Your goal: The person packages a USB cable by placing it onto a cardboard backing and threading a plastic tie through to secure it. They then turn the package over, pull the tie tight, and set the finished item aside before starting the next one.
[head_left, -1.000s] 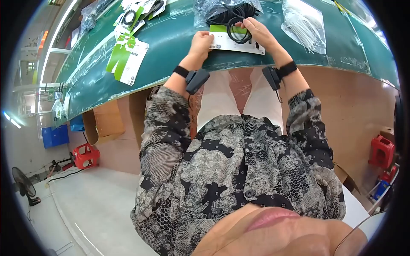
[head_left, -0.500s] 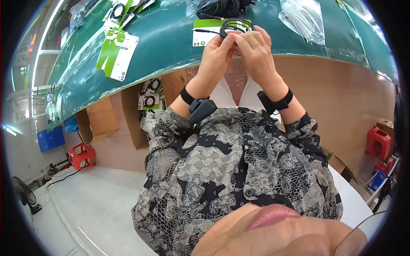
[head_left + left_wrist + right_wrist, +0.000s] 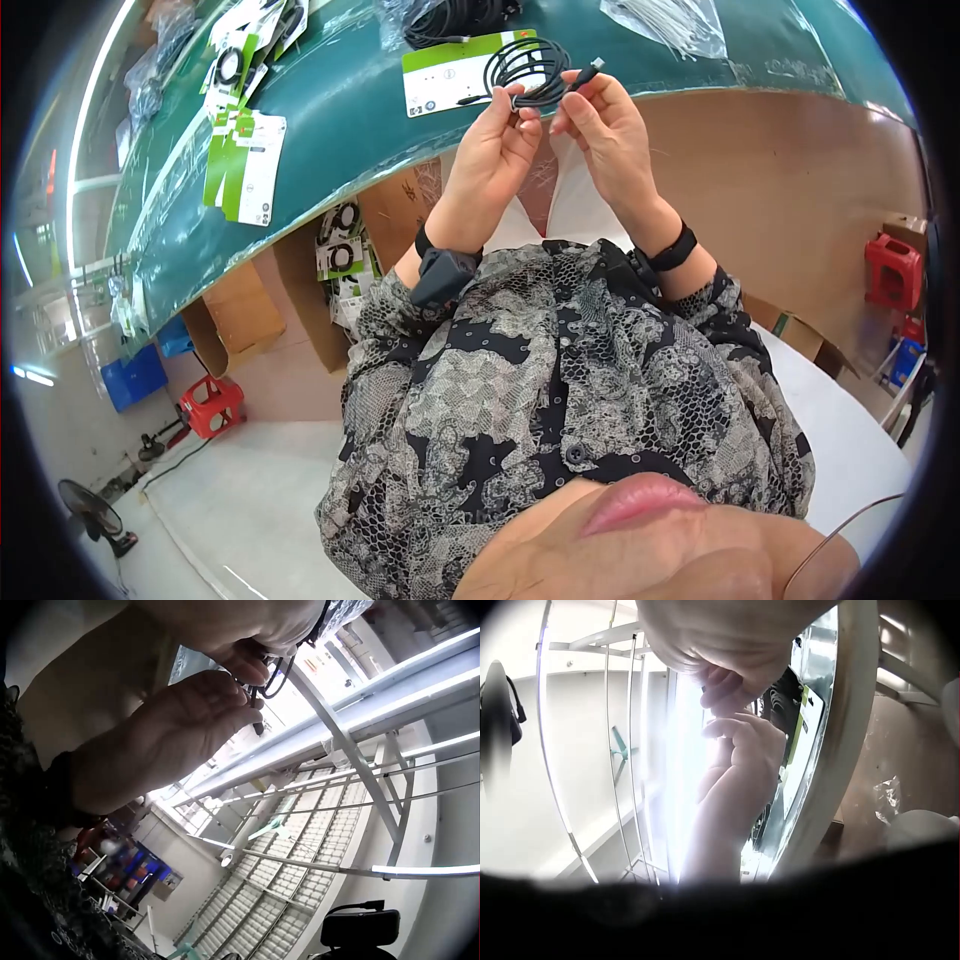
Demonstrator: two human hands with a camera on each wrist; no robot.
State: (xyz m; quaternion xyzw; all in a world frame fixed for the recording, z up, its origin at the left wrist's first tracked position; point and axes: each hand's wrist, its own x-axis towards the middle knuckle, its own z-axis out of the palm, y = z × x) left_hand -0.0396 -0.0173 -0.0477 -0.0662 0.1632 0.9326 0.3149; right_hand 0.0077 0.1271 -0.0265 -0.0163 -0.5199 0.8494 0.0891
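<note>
A coiled black cable (image 3: 527, 66) is held up between both hands, just above the table's front edge in the head view. The left hand (image 3: 492, 155) pinches the coil's lower left side, where one plug end points left. Between thumb and fingers, the right hand (image 3: 612, 145) pinches the cable's other end, a black connector (image 3: 588, 76) with a pale tip. Behind the coil a green and white card (image 3: 430, 80) lies flat on the table, touched by neither hand. In the left wrist view the cable (image 3: 279, 681) hangs in a loop by the fingers.
More black cables (image 3: 455, 20) in plastic lie behind the card. White ties (image 3: 680, 25) in a bag are at the back right. Green and white cards (image 3: 245, 165) are stacked on the left of the green table (image 3: 340, 110). Below stands a cardboard box (image 3: 305, 290) with packaged cables.
The cable coil was lifted off the card and is held by both hands. The left hand has left the card's edge; the right hand has moved out to the connector end.
</note>
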